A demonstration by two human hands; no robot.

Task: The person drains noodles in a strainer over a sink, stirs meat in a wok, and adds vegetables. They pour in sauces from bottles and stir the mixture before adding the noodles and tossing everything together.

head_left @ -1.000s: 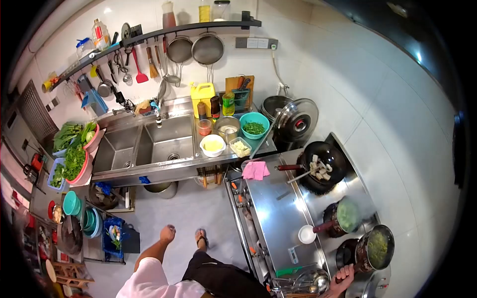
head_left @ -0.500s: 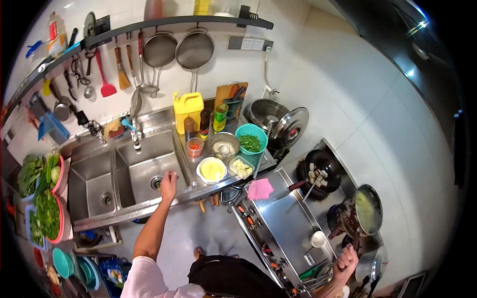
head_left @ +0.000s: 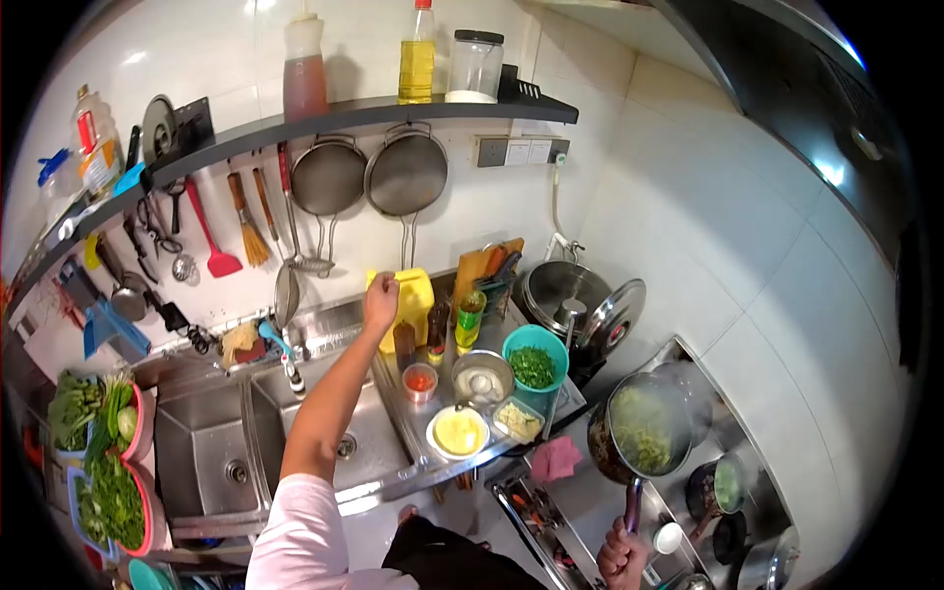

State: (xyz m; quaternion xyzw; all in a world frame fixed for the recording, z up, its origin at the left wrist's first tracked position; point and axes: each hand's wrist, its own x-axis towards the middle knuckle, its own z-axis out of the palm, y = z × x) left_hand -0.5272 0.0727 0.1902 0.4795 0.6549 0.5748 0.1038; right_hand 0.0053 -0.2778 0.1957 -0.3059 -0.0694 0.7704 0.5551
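Note:
My left hand (head_left: 382, 297) is raised at the top of the yellow jug (head_left: 413, 301), its fingers curled in front of the jug's cap side. Whether it grips the cap is hidden. My right hand (head_left: 621, 555) is wrapped around the handle of a frying pan (head_left: 598, 447). Steam rises from pale green chopped food (head_left: 649, 438) inside that pan. Beside the jug stand brown sauce bottles (head_left: 438, 329) and a green-labelled bottle (head_left: 470, 323).
On the counter are a steel bowl (head_left: 456, 372), a teal bowl of chopped greens (head_left: 557, 346), a white bowl (head_left: 433, 431) with yellow contents and a tub of red pieces (head_left: 420, 382). A sink (head_left: 324, 433) lies left. The pink cloth (head_left: 557, 459) is near the pan. Overhead runs a shelf (head_left: 354, 115).
My left hand has risen from above the sink to the yellow jug. My right hand has swung the frying pan left from the far right burner area. The view has tilted upward.

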